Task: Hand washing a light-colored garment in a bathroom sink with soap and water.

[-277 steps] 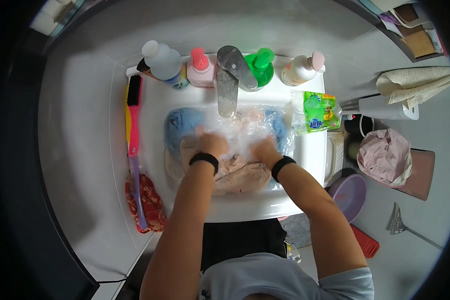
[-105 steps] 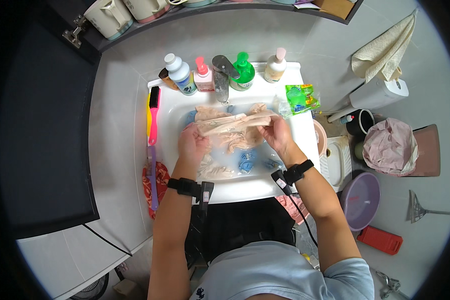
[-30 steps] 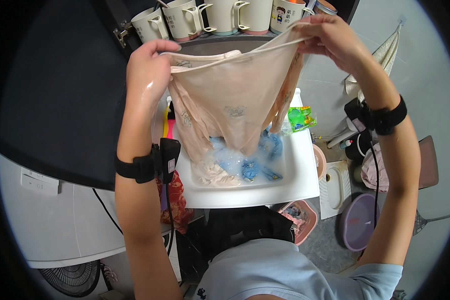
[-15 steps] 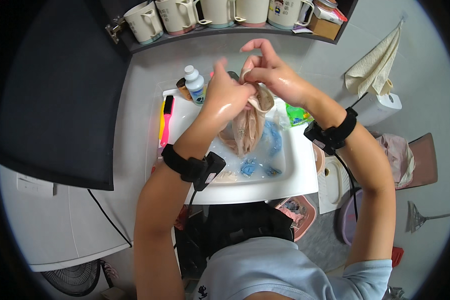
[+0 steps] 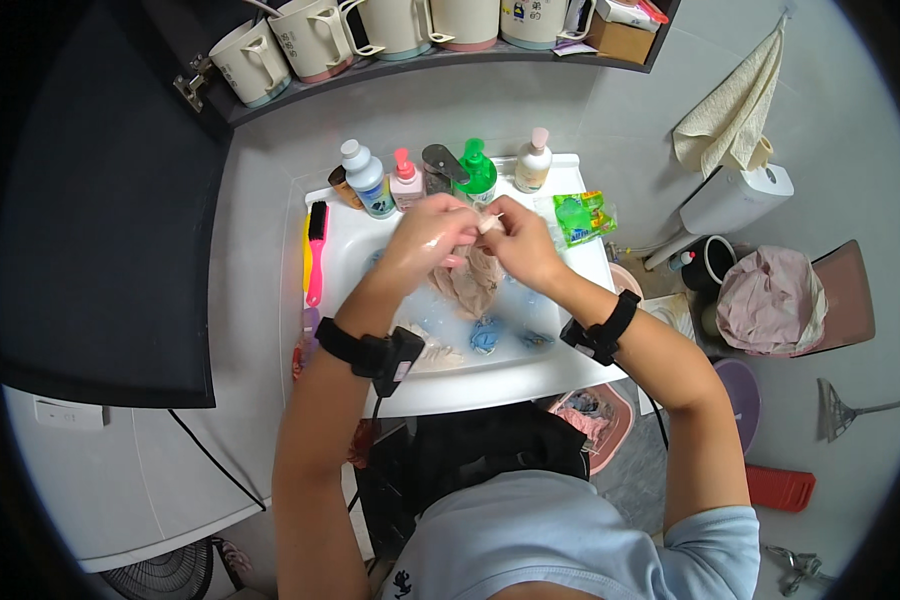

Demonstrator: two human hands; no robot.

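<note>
Over the white sink point(image 5: 570, 373), both my hands hold a wet, thin beige garment point(image 5: 468, 288) by its edge. My left hand point(image 5: 430, 242) is closed on the gathered upper part. My right hand point(image 5: 523, 242) pinches a pale edge of it between thumb and fingers, close beside the left. The lower part of the garment hangs down to the cloudy, sudsy water. A blue cloth point(image 5: 485, 336) and a cream cloth point(image 5: 435, 352) lie in that water. What sort of garment the beige one is, I cannot tell.
Behind the sink stand a white-blue bottle point(image 5: 368, 180), a pink pump bottle point(image 5: 406, 180), a green pump bottle point(image 5: 477, 175) and a cream pump bottle point(image 5: 533, 162) around the dark faucet point(image 5: 444, 162). A pink brush point(image 5: 316, 255) lies left; a green packet point(image 5: 583, 217) lies right. Several mugs point(image 5: 310, 38) line the shelf above.
Both hands have come down toward the sink and closer together, lowering the beige garment. The right hand's raised fingers have closed on its edge. The view has shifted slightly.
</note>
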